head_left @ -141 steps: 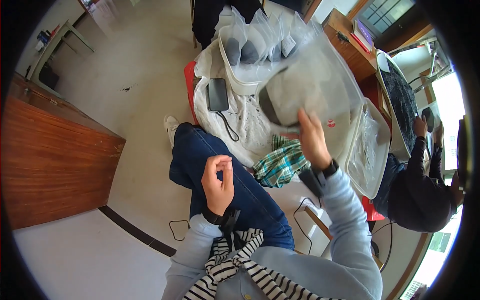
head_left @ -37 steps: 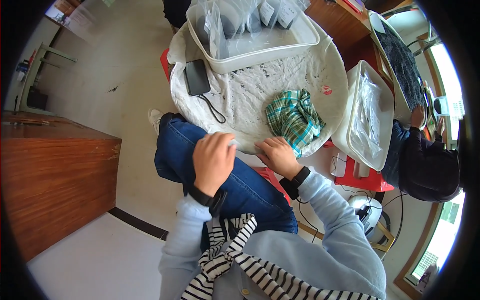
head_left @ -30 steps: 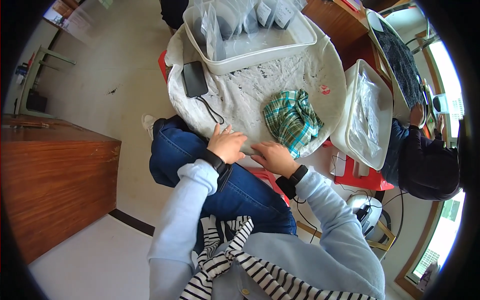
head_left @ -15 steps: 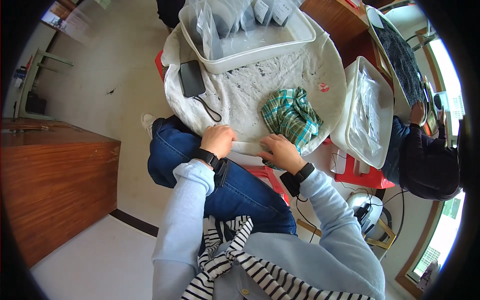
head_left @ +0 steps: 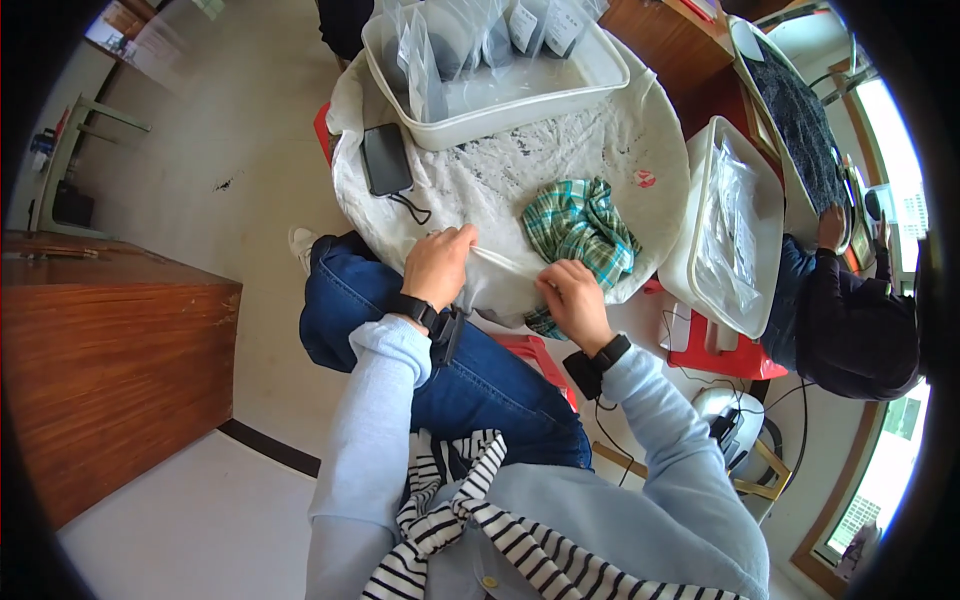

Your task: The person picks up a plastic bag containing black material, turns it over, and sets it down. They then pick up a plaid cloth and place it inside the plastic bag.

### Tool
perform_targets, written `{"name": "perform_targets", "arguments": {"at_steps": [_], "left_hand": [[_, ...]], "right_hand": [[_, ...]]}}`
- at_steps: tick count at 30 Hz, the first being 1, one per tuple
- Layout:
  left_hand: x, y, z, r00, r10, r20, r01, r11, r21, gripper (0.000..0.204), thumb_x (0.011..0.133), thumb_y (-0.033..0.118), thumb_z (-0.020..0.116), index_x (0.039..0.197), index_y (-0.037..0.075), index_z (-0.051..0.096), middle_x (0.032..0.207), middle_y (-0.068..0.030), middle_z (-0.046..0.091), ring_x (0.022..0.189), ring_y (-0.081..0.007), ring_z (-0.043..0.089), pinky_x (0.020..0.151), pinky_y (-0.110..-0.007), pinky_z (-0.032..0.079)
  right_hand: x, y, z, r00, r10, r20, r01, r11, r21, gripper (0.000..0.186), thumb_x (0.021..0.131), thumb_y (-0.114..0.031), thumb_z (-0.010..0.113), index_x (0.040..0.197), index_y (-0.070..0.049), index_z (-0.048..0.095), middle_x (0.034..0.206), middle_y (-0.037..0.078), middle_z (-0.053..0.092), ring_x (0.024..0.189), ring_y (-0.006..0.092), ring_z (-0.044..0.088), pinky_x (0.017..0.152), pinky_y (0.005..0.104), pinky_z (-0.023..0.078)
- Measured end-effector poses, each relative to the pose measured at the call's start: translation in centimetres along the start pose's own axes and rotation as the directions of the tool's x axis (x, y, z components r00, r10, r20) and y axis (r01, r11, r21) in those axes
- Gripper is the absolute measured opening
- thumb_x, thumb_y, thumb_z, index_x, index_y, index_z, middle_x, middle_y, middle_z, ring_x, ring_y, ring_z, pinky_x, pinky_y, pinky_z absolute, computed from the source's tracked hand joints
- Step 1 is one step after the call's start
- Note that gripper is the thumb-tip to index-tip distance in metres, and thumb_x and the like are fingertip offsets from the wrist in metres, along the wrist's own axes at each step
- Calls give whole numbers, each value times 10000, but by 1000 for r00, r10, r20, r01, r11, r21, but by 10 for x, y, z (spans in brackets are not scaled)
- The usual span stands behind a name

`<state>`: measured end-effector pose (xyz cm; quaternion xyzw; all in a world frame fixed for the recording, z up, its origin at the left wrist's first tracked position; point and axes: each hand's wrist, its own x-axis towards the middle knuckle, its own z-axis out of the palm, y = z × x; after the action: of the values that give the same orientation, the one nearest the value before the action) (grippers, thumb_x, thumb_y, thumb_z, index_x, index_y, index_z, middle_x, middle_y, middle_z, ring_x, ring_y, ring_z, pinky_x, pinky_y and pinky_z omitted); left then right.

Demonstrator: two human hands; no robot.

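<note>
A whitish, stained cloth cover (head_left: pixel 470 180) lies over a round table. At its near edge my left hand (head_left: pixel 437 268) pinches the cloth, fingers closed. My right hand (head_left: pixel 577 303) grips the same edge further right, with a stretched fold running between the two hands. Just beyond the right hand lies a crumpled green plaid cloth (head_left: pixel 575 222), part of it hanging over the table's edge. A black phone (head_left: pixel 385 160) with a wrist strap rests on the cover beyond my left hand.
A white plastic tub (head_left: pixel 520 113) with several labelled clear bags stands on the table's far side. To the right, another white tub (head_left: pixel 678 265) holds clear plastic bags. A person in dark clothes (head_left: pixel 850 320) sits at the far right. A wooden cabinet (head_left: pixel 120 370) stands left.
Both hands have shifted: the left slightly up and away from me, the right a little to the right. The cloth edge between them is now lifted into a taut fold.
</note>
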<state>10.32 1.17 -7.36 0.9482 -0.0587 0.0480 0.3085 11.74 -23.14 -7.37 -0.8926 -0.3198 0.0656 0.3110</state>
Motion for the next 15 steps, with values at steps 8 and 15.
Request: {"name": "perform_targets", "arguments": {"at_steps": [8, 15], "left_hand": [[-7, 8, -8, 993, 53, -106, -52, 999, 14, 90, 819, 82, 551, 867, 84, 626, 826, -121, 628, 814, -326, 602, 707, -456, 457], [-15, -3, 2, 966, -129, 223, 93, 982, 164, 91, 775, 111, 623, 838, 113, 688, 861, -84, 637, 877, -304, 609, 775, -427, 461]], "right_hand": [[-8, -12, -7, 976, -50, -211, 41, 998, -46, 100, 813, -152, 624, 822, -71, 565, 775, 93, 545, 766, 294, 551, 690, 384, 417], [-10, -3, -1, 994, -53, -93, 49, 998, -47, 103, 811, -141, 628, 843, -69, 562, 808, 93, 558, 801, 294, 555, 715, 389, 416]]}}
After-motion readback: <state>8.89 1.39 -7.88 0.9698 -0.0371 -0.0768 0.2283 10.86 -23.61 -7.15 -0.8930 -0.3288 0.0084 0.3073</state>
